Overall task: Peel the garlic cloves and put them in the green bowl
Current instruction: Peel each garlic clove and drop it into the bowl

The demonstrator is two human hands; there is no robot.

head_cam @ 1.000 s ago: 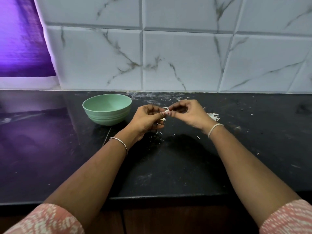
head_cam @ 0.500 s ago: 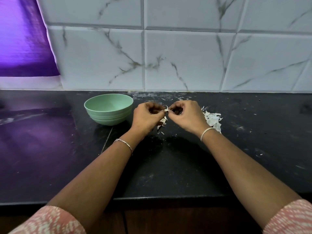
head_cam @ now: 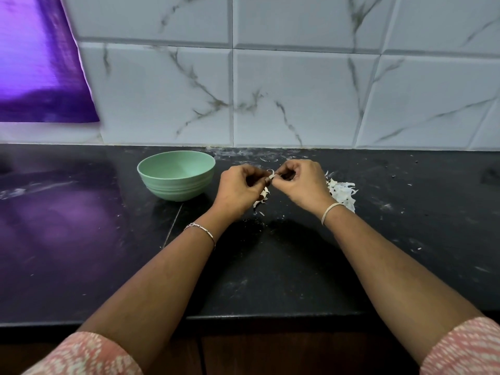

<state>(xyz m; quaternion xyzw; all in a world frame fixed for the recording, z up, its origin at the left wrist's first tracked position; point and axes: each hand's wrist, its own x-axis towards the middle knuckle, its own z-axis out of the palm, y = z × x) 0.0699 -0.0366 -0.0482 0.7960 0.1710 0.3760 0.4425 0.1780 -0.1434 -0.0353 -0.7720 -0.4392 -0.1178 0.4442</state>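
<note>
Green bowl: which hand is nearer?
Left. The left hand sits just right of the bowl, apart from it; the right hand is farther right, past the clove both pinch.

Both forearms stretch forward, converging; the left grip (head_cam: 238,189) and right grip (head_cam: 303,185), fingers curled, meet at the fingertips, pinching a small white garlic clove (head_cam: 271,173).

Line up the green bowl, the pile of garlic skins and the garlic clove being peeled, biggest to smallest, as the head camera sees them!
1. green bowl: clearly the biggest.
2. pile of garlic skins: smaller, and partly hidden, so it may be a bit bigger than it looks.
3. garlic clove: the tiniest, with only a sliver showing.
</note>
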